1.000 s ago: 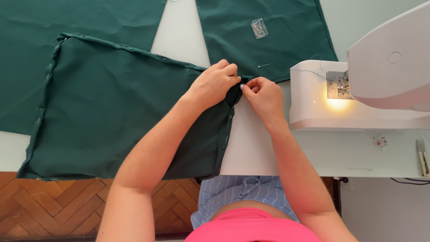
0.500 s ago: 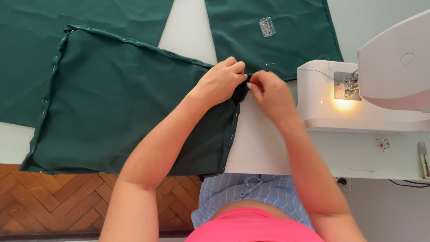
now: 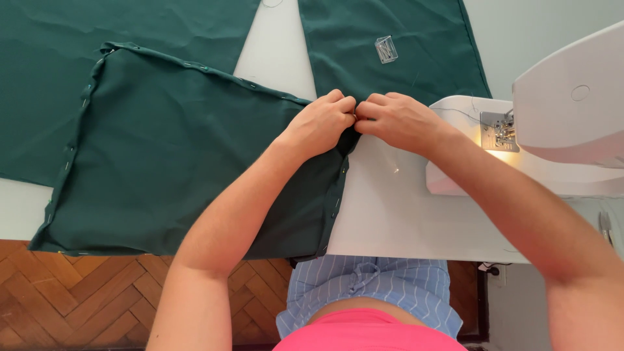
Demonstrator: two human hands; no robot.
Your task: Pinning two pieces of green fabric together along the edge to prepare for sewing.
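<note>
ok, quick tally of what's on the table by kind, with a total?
Dark green fabric pieces: 3, the pinned piece that the left hand and right hand pinch at its corner, a flat piece far left, a flat piece at the top
White sewing machine: 1
Small clear box: 1
Total: 5

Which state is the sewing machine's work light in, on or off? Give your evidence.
On. A warm yellow glow shows around the needle area of the white sewing machine and on its bed.
</note>
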